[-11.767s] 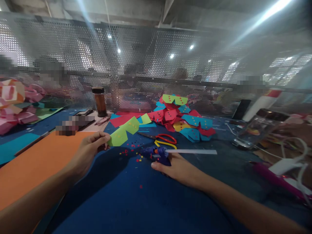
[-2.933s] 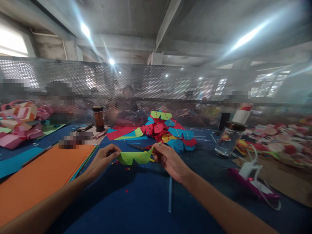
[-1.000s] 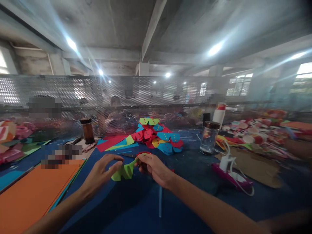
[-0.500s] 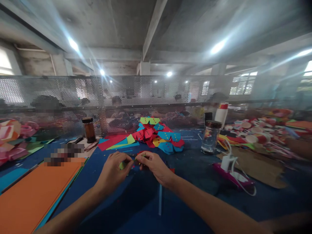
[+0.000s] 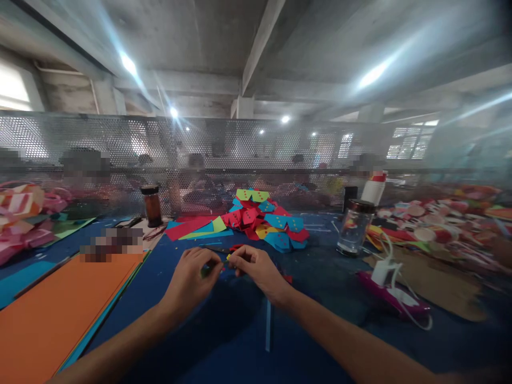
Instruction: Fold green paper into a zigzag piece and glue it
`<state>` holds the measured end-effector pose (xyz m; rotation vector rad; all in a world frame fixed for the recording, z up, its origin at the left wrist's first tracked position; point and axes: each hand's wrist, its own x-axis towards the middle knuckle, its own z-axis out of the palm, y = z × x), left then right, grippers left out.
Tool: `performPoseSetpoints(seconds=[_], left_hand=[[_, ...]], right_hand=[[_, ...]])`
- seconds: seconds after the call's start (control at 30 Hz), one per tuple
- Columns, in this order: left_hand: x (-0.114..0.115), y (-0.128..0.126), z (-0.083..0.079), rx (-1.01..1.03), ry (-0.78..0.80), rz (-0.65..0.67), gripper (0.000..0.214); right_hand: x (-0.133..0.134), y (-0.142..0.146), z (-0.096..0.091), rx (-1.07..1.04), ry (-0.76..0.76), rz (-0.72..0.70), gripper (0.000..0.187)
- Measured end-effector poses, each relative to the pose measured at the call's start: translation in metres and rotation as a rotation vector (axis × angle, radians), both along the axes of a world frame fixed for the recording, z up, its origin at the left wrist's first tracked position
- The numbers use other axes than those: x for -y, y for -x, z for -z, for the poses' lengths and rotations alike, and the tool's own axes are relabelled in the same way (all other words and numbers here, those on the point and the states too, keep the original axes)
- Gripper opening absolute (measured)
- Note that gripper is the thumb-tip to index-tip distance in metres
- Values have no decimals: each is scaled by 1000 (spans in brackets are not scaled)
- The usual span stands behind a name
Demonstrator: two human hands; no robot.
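My left hand (image 5: 191, 278) and my right hand (image 5: 253, 266) meet over the blue table (image 5: 224, 346), fingers pinched together. Between them sits the folded green paper piece (image 5: 206, 270), almost wholly hidden by the fingers; only a sliver of green shows. Both hands grip it. Just beyond my fingers lie the red-handled scissors (image 5: 236, 248). A clear glue stick (image 5: 268, 332) lies on the table under my right wrist.
A heap of folded red, blue, green and yellow paper pieces (image 5: 264, 218) lies behind. Orange sheets (image 5: 52, 314) are at the left, a brown jar (image 5: 152, 205) behind them, a glass jar (image 5: 354, 228) and a purple glue gun (image 5: 394, 298) at the right. A perforated metal screen (image 5: 240, 154) closes the far edge.
The green paper was stretched between my hands, then folded up; my hands have come together and now cover it almost completely. The view shifted slightly.
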<state>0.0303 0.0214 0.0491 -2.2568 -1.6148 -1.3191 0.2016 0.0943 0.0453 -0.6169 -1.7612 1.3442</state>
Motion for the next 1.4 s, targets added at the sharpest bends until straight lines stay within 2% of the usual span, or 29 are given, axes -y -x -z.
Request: performPoseSetpoints(seconds=[0.17,0.6,0.77,0.97,1.17,1.4], left_hand=[[3,-5,4,43,26,40,14],[6,-8,4,144,37,15,14],[6,-7,4,138,26,-3,13],[5,-7,6,155,50,37,12],[7,-9,2,168,81,-3,13],[9,-9,1,167,68,-7,15]], right_hand=[[2,0,2,35,-43,-41,30],[6,0,-1,58,-78,-53,31],[6,0,-1,69,-75,-57,33],[7,1,-2,90,-73,-91,39],[9,1,-4,69,-26,-105,39],[10,0,-4,90,-74,-88,39]])
